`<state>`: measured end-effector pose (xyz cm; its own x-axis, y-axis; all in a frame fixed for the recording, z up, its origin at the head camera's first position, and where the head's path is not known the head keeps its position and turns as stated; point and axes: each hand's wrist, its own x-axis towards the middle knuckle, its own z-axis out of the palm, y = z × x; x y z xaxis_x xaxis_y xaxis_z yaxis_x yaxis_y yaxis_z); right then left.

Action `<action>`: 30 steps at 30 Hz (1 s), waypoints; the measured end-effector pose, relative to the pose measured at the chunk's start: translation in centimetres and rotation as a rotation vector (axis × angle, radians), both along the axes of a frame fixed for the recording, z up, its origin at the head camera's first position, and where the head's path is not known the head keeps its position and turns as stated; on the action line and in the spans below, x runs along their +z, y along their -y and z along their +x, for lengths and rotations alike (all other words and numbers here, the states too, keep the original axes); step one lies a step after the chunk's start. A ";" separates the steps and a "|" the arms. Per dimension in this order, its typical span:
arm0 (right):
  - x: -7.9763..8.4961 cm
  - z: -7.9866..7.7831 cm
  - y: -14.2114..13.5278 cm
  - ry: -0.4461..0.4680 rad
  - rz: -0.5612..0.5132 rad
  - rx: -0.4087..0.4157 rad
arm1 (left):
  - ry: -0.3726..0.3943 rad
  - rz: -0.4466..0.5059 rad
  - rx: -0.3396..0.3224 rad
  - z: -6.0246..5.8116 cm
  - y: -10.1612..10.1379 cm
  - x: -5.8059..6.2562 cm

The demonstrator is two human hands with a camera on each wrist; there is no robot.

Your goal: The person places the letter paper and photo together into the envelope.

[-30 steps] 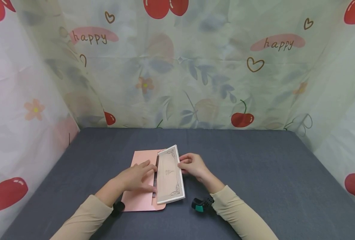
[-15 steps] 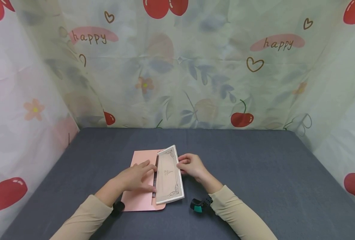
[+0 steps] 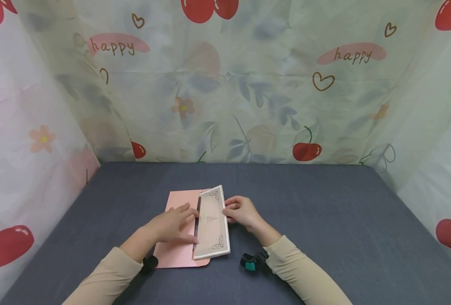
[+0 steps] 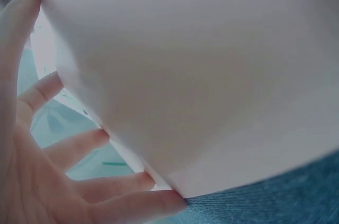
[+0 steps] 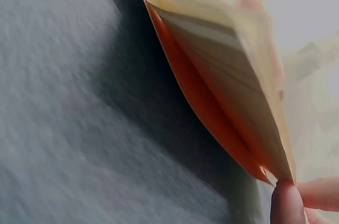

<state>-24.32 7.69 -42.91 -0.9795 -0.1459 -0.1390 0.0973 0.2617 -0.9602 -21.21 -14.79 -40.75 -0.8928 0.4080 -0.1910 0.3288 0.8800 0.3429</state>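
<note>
A pink paper envelope (image 3: 185, 198) lies on the dark table, its opening facing right. A cream card (image 3: 211, 226) with a scrolled border and white edges sits partly in that opening, its right side tilted up. My left hand (image 3: 172, 225) rests on the envelope with spread fingers; in the left wrist view the fingertips touch the edge of a pale sheet (image 4: 201, 86). My right hand (image 3: 242, 212) pinches the card's right edge between thumb and fingers. From the right wrist view, the thick, layered card (image 5: 222, 49) stands above the orange-looking envelope (image 5: 193, 89). The card's inserted part is hidden.
Dark grey cloth covers the table (image 3: 324, 212). A patterned curtain (image 3: 229, 106) hangs behind it and along both sides. A black and teal wrist device (image 3: 250, 262) is on the right wrist, a black one (image 3: 150, 262) on the left.
The card has shifted slightly left over the envelope, its lower end most, and my right hand has moved left with it. My left hand keeps its place.
</note>
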 end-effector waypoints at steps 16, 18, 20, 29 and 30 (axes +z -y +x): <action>-0.2 0.4 0.7 -0.007 0.042 -0.010 | 0.013 -0.004 0.001 0.0 0.1 -0.1; -0.2 0.4 0.7 -0.008 0.048 -0.013 | 0.015 -0.006 0.006 -0.1 0.1 -0.1; -0.2 0.4 0.8 -0.009 0.045 -0.017 | 0.013 -0.006 0.007 -0.2 0.0 -0.2; 0.0 0.5 1.0 -0.023 0.039 -0.021 | 0.012 -0.007 0.011 -0.1 0.0 0.0; 0.1 0.6 1.1 -0.026 0.043 -0.022 | 0.011 -0.007 0.011 -0.1 0.0 0.0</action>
<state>-23.77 6.64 -42.85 -0.9858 -0.1184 -0.1193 0.0789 0.3005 -0.9505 -21.27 -14.81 -40.78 -0.8949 0.3970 -0.2036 0.3157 0.8859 0.3397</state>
